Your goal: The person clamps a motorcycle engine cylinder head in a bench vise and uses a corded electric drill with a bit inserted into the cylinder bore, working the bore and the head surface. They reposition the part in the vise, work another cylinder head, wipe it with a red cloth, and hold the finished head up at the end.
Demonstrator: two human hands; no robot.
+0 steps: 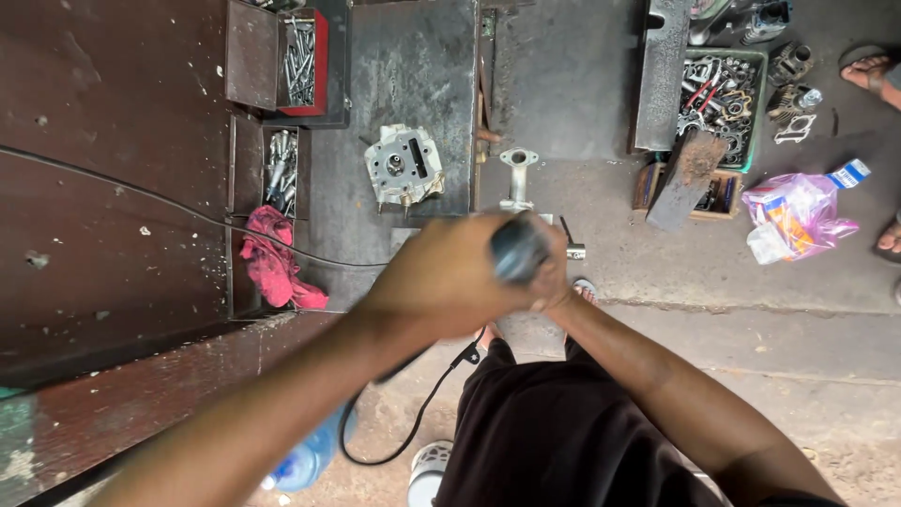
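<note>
My left hand (441, 272) and my right hand (554, 277) are clasped together around a dark grey corded power tool (518, 252), held up close to the camera. A black cable (413, 422) hangs from it down past my dark shorts. Beyond the hands, a metal engine cylinder head (404, 169) sits on the dark steel workbench (413, 66). A silver metal pipe fitting (517, 174) stands just above my hands. What the tool's tip touches is hidden by my hands.
A red rag (272, 258) lies in a tray beside a box of bolts (282, 169). A red box of bolts (302, 61) sits farther back. A green crate of wrenches (718, 99), a pink plastic bag (793, 216) and another person's sandalled foot (873, 70) are right.
</note>
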